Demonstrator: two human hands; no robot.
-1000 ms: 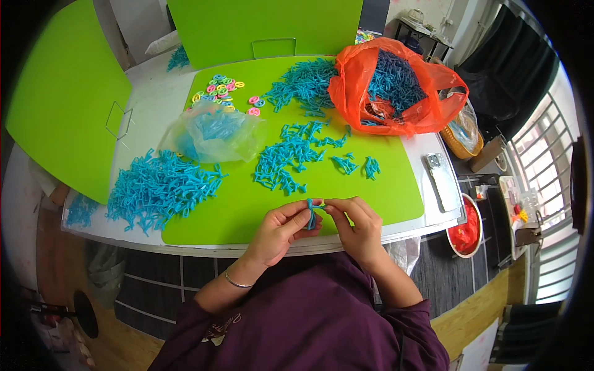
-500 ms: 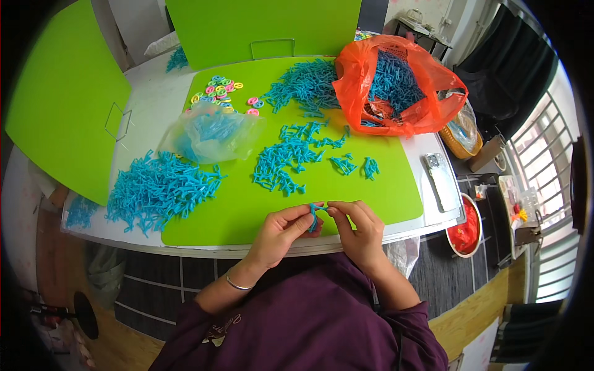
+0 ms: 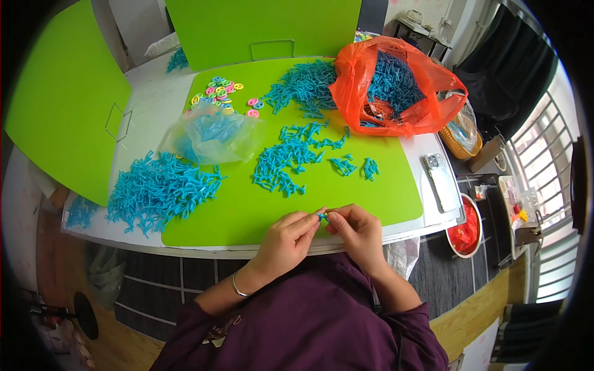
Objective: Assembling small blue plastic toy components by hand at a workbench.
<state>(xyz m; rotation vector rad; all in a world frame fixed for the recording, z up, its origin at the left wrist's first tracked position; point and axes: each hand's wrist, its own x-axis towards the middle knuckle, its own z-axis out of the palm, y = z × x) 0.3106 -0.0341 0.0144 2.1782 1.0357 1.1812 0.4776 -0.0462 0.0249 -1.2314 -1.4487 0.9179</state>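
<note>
Just above the table's near edge, my left hand (image 3: 291, 238) and my right hand (image 3: 357, 236) meet fingertip to fingertip. Both pinch a small blue plastic piece (image 3: 322, 217), mostly covered by the fingers, so its exact shape is hidden. Beyond them on the green mat (image 3: 365, 204) lies a loose spread of similar thin, branched blue pieces (image 3: 281, 162). Two small clusters (image 3: 344, 165) sit to its right. A bigger heap of blue pieces (image 3: 159, 188) lies at the left, partly off the mat.
A translucent bag (image 3: 213, 139) holds blue pieces, with colourful plastic rings (image 3: 218, 91) behind it. At the back right stands an open red bag (image 3: 433, 114) of darker blue pieces, beside another blue pile (image 3: 303, 86). A phone (image 3: 439, 182) lies at the right edge. Green panels (image 3: 266, 25) rise behind.
My left hand has turned and its fingers now cover more of the blue piece. My right fingers have curled in closer against it. The piles have stayed put.
</note>
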